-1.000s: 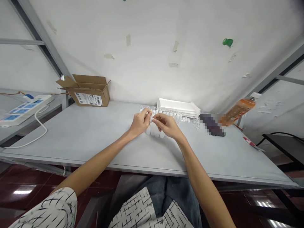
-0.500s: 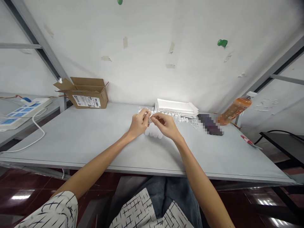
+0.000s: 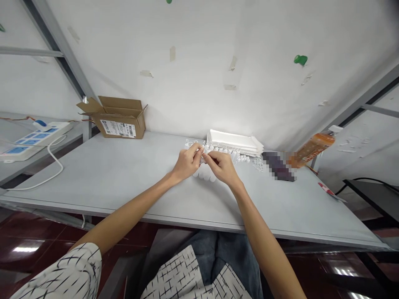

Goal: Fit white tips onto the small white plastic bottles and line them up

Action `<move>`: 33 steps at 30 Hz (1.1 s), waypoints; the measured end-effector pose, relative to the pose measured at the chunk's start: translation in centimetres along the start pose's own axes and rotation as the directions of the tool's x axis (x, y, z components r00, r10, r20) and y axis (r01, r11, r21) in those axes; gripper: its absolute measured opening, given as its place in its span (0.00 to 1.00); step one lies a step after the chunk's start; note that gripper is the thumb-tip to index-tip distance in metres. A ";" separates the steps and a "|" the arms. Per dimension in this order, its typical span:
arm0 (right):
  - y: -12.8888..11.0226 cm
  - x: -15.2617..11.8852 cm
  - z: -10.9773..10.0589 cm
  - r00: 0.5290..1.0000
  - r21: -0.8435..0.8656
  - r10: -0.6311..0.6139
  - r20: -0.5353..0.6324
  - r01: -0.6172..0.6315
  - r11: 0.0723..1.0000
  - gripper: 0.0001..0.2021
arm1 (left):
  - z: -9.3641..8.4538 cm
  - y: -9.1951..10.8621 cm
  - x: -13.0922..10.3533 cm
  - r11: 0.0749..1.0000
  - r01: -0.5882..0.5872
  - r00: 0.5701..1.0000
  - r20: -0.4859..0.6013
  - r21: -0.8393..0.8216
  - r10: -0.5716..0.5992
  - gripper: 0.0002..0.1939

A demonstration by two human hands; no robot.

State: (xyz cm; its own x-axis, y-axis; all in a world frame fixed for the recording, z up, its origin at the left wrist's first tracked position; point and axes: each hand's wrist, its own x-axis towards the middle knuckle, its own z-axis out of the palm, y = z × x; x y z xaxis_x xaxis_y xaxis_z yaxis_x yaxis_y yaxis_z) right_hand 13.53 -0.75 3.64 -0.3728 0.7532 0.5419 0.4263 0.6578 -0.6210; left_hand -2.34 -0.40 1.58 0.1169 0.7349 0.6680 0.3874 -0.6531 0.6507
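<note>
The left hand point(image 3: 187, 162) and the right hand point(image 3: 222, 166) meet over the bench point(image 3: 199, 203), the left thumb and forefinger pinched narrow on a small white piece point(image 3: 202, 159) that lies between the two sets of fingertips, mostly hidden; the right fingertips are drawn close against it, though whether they grip it I cannot tell. Just below the hands sits a row of smooth, rounded white pieces point(image 3: 205, 174), and behind them run little knobbly white parts point(image 3: 243, 158) beside a tangle of thin white loops point(image 3: 258, 164). A flat-sided white stack point(image 3: 235, 142) lies against the wall. Farther out are an open brown cardboard box point(image 3: 121, 122) and an orange bottle point(image 3: 313, 149) with a white cap. Compared with a second ago, the right hand's fingers are more tightly curled and its tips nearer the left's; box and bottle have kept their places.
</note>
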 end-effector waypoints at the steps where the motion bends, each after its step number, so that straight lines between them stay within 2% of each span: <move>1: -0.1 0.0 0.0 1.000 -0.005 0.000 -0.020 -0.001 1.000 0.26 | 0.0 0.1 0.0 1.000 0.004 1.000 0.001 -0.013 -0.004 0.11; 5: -0.3 -0.1 -0.6 0.996 0.123 0.045 -0.074 -0.035 0.992 0.18 | -0.1 0.4 0.1 0.995 0.050 0.999 0.016 -0.082 -0.049 0.11; 7: -0.4 -0.2 -0.8 0.997 0.220 0.077 -0.031 -0.068 0.973 0.14 | -0.2 0.5 0.2 0.988 0.092 0.996 0.028 -0.124 -0.089 0.12; 10: -0.6 -0.3 -1.0 0.992 0.305 0.120 0.039 -0.126 0.944 0.14 | -0.2 0.5 0.2 0.974 0.149 0.989 0.042 -0.173 -0.143 0.12; 13: -0.8 -0.4 -0.8 0.987 0.325 0.149 0.066 -0.162 0.932 0.15 | -0.2 0.5 0.2 0.982 0.121 0.993 0.025 -0.148 -0.119 0.12; 16: -0.9 -0.5 -0.4 0.988 0.253 0.144 0.055 -0.153 0.955 0.17 | -0.2 0.4 0.0 0.996 0.035 0.999 -0.004 -0.076 -0.036 0.10; 20: -0.6 -0.3 0.5 1.000 0.044 0.012 0.025 -0.013 0.999 0.21 | -0.4 0.1 0.0 1.000 -0.023 0.999 -0.024 -0.002 0.023 0.09; 23: -0.2 -0.4 0.9 0.997 -0.067 -0.068 0.021 0.069 0.995 0.21 | -0.4 0.0 0.2 0.999 0.011 1.000 -0.009 -0.032 -0.011 0.11; 27: -0.1 -0.7 1.2 0.984 -0.122 -0.154 -0.087 0.143 0.982 0.19 | -0.6 0.2 0.5 0.984 0.114 0.993 0.029 -0.136 -0.112 0.14; 30: -0.3 -1.0 1.4 0.967 -0.159 -0.192 -0.168 0.166 0.973 0.16 | -1.0 0.4 0.7 0.984 0.111 0.994 0.010 -0.142 -0.111 0.15; 33: -0.4 -1.1 1.8 0.968 -0.169 -0.189 -0.166 0.161 0.972 0.13 | -1.2 0.4 0.7 0.985 0.102 0.995 0.004 -0.141 -0.103 0.15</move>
State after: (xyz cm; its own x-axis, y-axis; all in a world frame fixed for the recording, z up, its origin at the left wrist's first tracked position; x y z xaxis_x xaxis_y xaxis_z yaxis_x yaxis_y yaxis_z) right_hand 12.28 -1.83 2.28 -0.3044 0.6045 0.7361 0.4936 0.7611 -0.4209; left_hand -3.23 -0.34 2.79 0.0798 0.7987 0.5964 0.2642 -0.5938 0.7600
